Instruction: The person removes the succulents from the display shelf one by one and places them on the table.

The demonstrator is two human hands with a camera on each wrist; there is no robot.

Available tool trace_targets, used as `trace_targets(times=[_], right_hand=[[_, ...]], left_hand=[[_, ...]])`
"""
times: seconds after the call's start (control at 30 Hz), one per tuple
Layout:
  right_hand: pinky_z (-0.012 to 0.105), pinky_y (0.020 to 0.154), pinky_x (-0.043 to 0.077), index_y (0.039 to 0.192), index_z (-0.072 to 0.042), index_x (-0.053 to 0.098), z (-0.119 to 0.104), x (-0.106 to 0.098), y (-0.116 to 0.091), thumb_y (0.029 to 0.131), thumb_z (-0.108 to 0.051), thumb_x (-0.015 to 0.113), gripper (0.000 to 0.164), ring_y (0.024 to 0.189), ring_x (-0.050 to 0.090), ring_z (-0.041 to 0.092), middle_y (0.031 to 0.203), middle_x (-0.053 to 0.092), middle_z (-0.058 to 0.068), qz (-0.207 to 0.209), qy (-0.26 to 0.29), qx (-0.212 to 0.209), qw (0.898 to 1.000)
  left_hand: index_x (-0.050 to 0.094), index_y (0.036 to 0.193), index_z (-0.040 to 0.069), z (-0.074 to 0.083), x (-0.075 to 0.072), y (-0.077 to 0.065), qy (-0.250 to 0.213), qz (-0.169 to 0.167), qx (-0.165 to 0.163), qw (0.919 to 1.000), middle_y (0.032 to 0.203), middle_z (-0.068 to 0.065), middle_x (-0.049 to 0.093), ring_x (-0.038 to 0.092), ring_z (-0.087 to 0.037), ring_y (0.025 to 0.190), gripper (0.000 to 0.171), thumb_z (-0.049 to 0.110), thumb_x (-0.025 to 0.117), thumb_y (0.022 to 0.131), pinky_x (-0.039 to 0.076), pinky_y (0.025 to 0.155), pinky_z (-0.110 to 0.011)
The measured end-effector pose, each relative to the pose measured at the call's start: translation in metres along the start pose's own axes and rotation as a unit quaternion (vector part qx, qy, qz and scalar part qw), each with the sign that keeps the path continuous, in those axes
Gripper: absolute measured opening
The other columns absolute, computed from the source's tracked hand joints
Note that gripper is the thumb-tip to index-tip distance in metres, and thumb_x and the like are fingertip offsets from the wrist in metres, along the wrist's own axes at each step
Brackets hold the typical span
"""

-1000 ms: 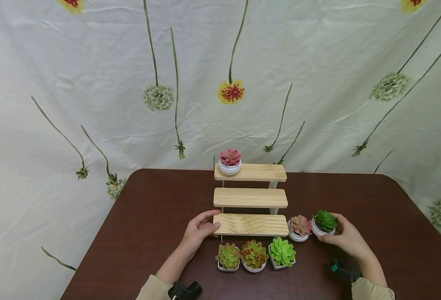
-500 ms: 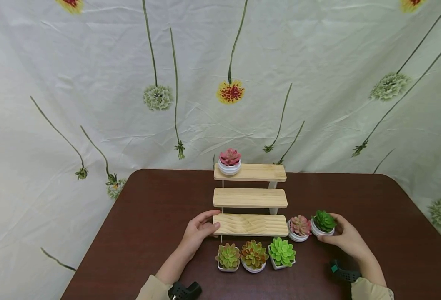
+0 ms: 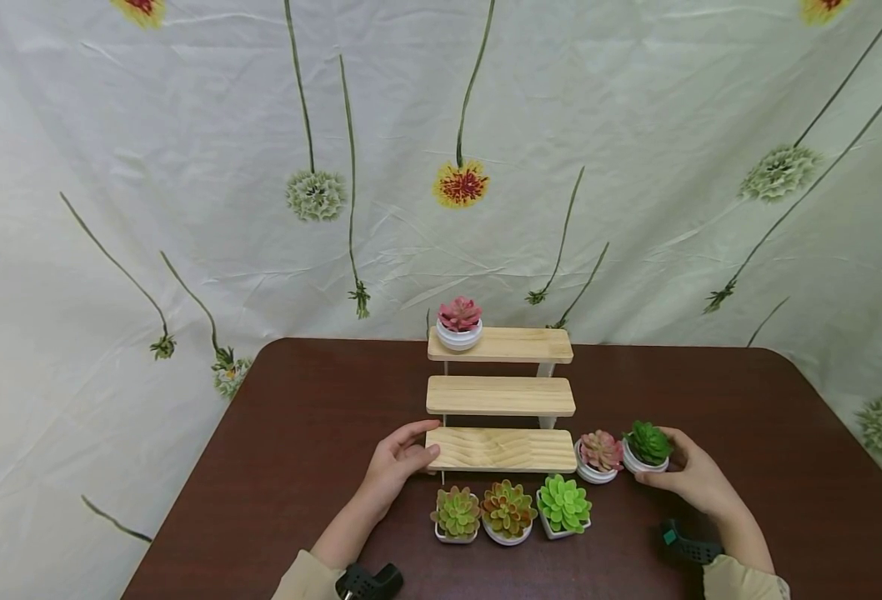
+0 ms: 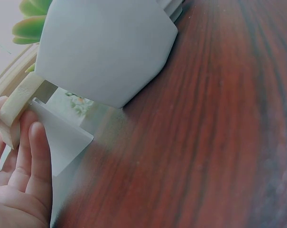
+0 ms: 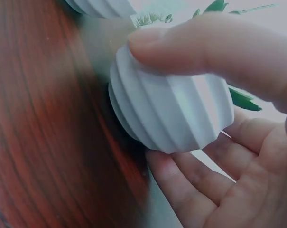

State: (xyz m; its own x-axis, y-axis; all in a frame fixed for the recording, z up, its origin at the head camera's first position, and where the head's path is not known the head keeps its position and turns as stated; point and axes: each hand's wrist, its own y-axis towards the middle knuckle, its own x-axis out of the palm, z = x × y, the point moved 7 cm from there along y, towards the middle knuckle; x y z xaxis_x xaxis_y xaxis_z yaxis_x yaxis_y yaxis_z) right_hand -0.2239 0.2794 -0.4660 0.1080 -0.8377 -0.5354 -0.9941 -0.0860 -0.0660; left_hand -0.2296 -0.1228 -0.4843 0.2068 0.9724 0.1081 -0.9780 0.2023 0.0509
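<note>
In the head view my left hand (image 3: 392,471) pinches the left end of the lowest board of a three-step wooden display shelf (image 3: 501,450). Thumb and fingers lie around the board end (image 4: 20,102) in the left wrist view, beside a pale side panel (image 4: 60,137). At the right, my right hand (image 3: 699,483) holds a potted green succulent (image 3: 648,443). Its white ribbed pot (image 5: 171,102) sits between thumb and fingers, at or just above the table; I cannot tell which. A potted pale pink succulent (image 3: 601,452) stands just left of it.
A pink potted succulent (image 3: 459,322) sits on the top board's left end. Before the shelf stand a green-red succulent (image 3: 457,512), an orange-brown one (image 3: 508,510) and a bright green one (image 3: 564,505). Behind the dark table (image 3: 321,400) hangs a flowered cloth (image 3: 223,125).
</note>
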Motion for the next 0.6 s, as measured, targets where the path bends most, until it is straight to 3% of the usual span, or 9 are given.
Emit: trace_targets(times=[0.13,0.33,0.47,0.6], right_hand=[[0.026,0.071,0.049,0.132,0.010,0.036,-0.001,-0.001,-0.001,0.077,-0.012,0.077,0.072,0.099,0.056,0.026,0.118,0.052,0.024,-0.003,-0.009,0.005,1.000],[0.027,0.072,0.049,0.130,0.011,0.037,-0.006,-0.003,-0.001,0.079,-0.011,0.075,0.068,0.098,0.057,0.026,0.119,0.052,0.025,0.002,-0.006,-0.008,1.000],[0.044,0.082,0.049,0.134,0.009,0.034,-0.011,-0.005,-0.003,0.081,-0.016,0.074,0.071,0.107,0.053,0.041,0.127,0.044,0.029,0.007,-0.018,-0.011,1.000],[0.062,0.091,0.038,0.139,0.008,0.027,-0.017,-0.007,-0.006,0.082,-0.019,0.074,0.078,0.119,0.038,0.052,0.136,0.033,0.032,0.008,-0.032,-0.008,0.999]], left_hand=[[0.053,0.128,-0.004,0.000,0.000,0.000,-0.003,-0.001,-0.001,1.0000,0.124,-0.021,0.053,0.059,-0.010,0.072,0.043,0.005,0.065,0.088,0.052,0.069,-0.027],[0.054,0.127,-0.004,-0.001,-0.001,0.000,-0.001,-0.001,0.004,1.0000,0.113,-0.019,0.057,0.058,-0.010,0.068,0.042,0.007,0.066,0.087,0.052,0.069,-0.027],[0.055,0.126,-0.003,-0.001,-0.001,0.000,0.007,0.000,0.004,1.0000,0.107,-0.014,0.059,0.057,-0.010,0.067,0.042,0.009,0.067,0.087,0.051,0.068,-0.026],[0.056,0.126,-0.002,-0.002,-0.001,0.001,0.013,0.001,0.002,0.9999,0.107,-0.014,0.059,0.057,-0.010,0.067,0.042,0.010,0.067,0.087,0.051,0.067,-0.025]])
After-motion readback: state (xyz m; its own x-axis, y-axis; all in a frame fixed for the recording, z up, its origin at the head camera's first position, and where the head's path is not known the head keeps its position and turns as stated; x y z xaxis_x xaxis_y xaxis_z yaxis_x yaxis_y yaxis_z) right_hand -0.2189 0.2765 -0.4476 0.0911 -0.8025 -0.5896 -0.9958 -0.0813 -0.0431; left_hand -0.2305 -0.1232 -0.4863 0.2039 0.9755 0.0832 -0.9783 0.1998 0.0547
